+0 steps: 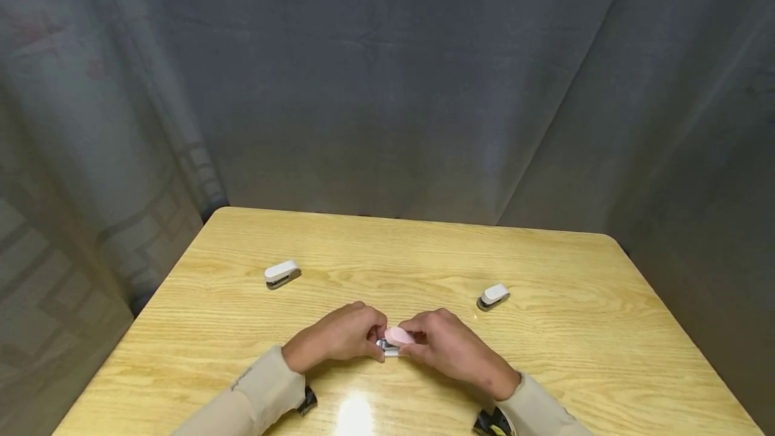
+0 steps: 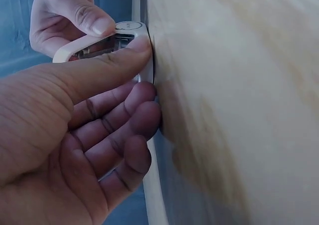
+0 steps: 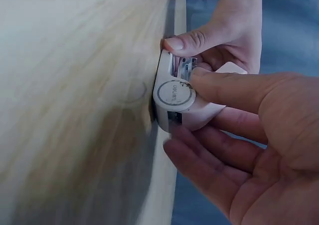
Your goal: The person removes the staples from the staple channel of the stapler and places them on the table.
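Observation:
A small pale pink stapler (image 1: 398, 336) rests at the front middle of the table, between both hands. Its top arm is swung up from the base, and the metal inside shows in the right wrist view. My left hand (image 1: 348, 334) pinches the base at the left end with thumb and fingers. At the round hinge end, my right hand (image 1: 445, 342) grips the stapler (image 3: 174, 94), its thumb near the metal part and the other fingers beneath the raised arm. Whether staples lie inside cannot be seen.
One white stapler with a grey base (image 1: 282, 274) lies farther back on the left of the wooden table (image 1: 375, 261). A similar white stapler (image 1: 494, 296) lies to the right. Dark grey curtains (image 1: 387, 86) hang behind the table and at its sides.

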A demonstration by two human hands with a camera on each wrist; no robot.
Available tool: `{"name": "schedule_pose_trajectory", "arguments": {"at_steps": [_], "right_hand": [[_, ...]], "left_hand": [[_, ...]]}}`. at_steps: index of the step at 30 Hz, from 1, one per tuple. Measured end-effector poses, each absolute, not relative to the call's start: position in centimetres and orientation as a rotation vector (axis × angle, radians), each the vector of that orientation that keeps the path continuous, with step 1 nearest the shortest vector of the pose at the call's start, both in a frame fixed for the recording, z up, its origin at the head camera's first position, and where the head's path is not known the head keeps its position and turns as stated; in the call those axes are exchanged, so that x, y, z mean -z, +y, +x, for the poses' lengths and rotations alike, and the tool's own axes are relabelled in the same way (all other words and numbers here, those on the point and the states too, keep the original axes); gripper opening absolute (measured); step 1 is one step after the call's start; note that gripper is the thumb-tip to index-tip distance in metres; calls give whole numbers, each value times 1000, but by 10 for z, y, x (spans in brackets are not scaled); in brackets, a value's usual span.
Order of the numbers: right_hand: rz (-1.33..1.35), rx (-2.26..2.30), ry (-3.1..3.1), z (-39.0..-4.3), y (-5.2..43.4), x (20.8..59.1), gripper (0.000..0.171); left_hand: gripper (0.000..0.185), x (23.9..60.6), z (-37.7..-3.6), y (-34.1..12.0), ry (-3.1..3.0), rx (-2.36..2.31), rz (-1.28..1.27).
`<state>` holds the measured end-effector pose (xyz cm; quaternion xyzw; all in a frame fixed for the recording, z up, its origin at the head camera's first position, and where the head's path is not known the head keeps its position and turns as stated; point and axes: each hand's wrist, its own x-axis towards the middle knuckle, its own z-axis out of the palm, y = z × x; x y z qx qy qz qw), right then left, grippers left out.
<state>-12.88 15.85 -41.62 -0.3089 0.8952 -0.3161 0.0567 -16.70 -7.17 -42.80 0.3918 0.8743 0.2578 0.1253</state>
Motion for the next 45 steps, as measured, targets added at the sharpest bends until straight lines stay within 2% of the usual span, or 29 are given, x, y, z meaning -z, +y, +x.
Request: {"name": "schedule_pose_trajectory", "arguments": {"at_steps": [9,19,45], "right_hand": [[-929,1007,2704,-127,165,418,15],[-881,1095,2634,-126,169,418,6],[-751,1260,2517,-123,176,419,16]], "left_hand": [[28,426,-166,-68,2559,-722,1175],[26,425,-164,-70,2545,-743,1172],[26,430,-168,-72,2508,-776,1189]]}}
